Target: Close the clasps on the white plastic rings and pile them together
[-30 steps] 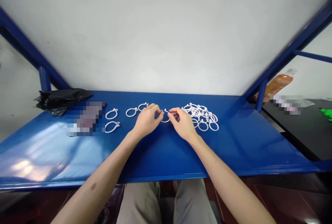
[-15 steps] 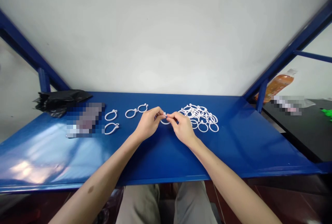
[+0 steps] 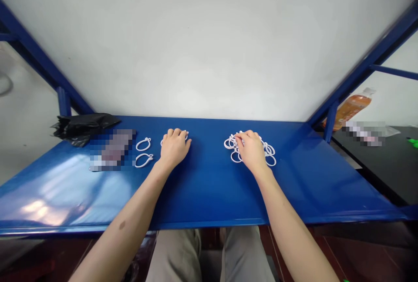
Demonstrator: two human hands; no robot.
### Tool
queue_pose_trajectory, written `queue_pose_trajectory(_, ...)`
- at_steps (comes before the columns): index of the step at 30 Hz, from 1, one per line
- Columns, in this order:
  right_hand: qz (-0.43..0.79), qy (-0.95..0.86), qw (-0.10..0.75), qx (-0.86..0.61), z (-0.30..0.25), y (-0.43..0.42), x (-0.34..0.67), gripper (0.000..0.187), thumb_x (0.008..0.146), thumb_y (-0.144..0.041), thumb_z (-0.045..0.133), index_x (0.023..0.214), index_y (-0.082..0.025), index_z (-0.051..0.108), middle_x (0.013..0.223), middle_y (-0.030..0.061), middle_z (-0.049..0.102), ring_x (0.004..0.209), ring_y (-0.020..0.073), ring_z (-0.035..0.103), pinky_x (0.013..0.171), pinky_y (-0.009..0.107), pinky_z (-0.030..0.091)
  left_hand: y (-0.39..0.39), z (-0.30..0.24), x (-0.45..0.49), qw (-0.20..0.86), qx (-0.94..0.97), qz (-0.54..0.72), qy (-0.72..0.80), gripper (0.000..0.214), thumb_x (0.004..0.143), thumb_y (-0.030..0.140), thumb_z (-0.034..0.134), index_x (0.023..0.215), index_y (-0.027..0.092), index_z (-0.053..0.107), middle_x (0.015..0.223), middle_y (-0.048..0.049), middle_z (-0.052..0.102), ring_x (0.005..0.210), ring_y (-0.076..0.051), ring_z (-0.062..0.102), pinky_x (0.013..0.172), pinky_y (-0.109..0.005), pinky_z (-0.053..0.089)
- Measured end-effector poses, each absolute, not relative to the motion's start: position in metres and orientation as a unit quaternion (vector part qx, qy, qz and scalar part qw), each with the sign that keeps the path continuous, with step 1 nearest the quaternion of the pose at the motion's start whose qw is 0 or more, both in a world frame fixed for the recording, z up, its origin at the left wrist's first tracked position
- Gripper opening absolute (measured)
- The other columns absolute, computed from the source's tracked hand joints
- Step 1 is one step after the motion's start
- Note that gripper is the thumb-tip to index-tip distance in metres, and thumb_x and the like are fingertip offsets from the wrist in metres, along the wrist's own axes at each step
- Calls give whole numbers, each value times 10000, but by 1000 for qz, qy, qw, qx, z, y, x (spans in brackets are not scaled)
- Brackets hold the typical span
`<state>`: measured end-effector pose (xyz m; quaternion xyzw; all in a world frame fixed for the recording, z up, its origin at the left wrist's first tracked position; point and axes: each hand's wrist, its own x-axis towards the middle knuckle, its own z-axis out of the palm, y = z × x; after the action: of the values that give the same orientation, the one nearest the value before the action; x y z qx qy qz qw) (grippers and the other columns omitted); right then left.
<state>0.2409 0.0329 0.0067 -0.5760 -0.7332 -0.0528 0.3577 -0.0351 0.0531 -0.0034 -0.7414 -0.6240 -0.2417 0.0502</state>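
Note:
Above the left part of a pile of white plastic rings [image 3: 230, 146], my right hand [image 3: 252, 150] reaches down with thumb and fingertips drawn together at a ring. Much of the pile is hidden under that hand. My left hand [image 3: 175, 148] rests palm down over rings farther left, its fingers slightly spread and the thumb out to the side. Parts of white rings [image 3: 187, 135] peep out on both sides of it; what lies under the palm is hidden. Left of this hand lie two separate rings, an upper one [image 3: 143, 150] and a lower one [image 3: 143, 166], each with a small eyelet.
The blue table [image 3: 209, 190] has a raised-looking front edge and blue frame bars at both sides. A black plastic bag [image 3: 86, 125] and a blurred-out flat packet [image 3: 114, 149] lie left. Beyond the right bar, an orange drink bottle [image 3: 352, 108] stands by a black surface [image 3: 388, 164].
My hands have parted from the ring they both held at the middle. My left hand moved left over the other rings; my right hand moved right onto the pile.

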Motion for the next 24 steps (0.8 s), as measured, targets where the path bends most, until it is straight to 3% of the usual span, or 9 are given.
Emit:
queue_pose_trajectory(4,-50,-748,319,-579,5,33,246,158,935,-192,574,945,-215,730,903,98,695,923,296,546,787,415,490,54,-11,-35,80,-762,-198,-611,188,935,284,530,878,208,693,993,-153,694,1038,-359,530,851,-476,408)
queue_pose_trajectory(10,-49,-755,258,-601,6,28,239,121,886,-152,610,881,-200,720,955,99,699,995,310,525,819,414,487,45,-2,-17,27,-803,-195,-563,285,975,353,503,788,216,668,902,-83,726,961,-285,561,858,-442,390)
queue_pose_trajectory(12,-49,-754,261,-601,9,27,238,140,898,-152,591,919,-189,725,981,98,697,1012,308,520,838,410,487,44,0,-15,35,-792,-200,-576,286,985,340,475,851,207,690,983,-97,727,996,-293,560,859,-443,399)
queue_pose_trajectory(15,-54,-751,281,-595,12,26,236,156,910,-153,578,939,-185,729,977,96,695,1010,303,515,849,403,487,45,-1,-16,54,-782,-202,-587,297,962,225,450,1134,200,691,1210,-123,687,1115,-321,539,882,-453,409)
queue_pose_trajectory(17,-58,-751,297,-587,14,25,233,158,918,-161,575,938,-187,729,961,95,693,1002,300,516,848,401,492,46,-3,-17,51,-787,-185,-586,359,954,187,440,1237,208,660,1257,-122,674,1149,-329,534,903,-464,405)
queue_pose_trajectory(21,-64,-763,328,-553,14,22,223,180,942,-169,548,927,-201,725,945,89,692,991,294,525,879,415,498,45,-4,-14,19,-794,-168,-584,211,969,292,506,1011,214,698,1083,-99,718,1075,-315,573,884,-449,407)
queue_pose_trajectory(24,-47,-783,342,-517,13,17,213,189,965,-180,530,943,-207,716,954,82,704,991,284,541,928,431,489,42,-2,-10,-6,-797,-176,-577,138,948,269,549,866,209,643,949,-72,727,988,-285,604,853,-414,408)
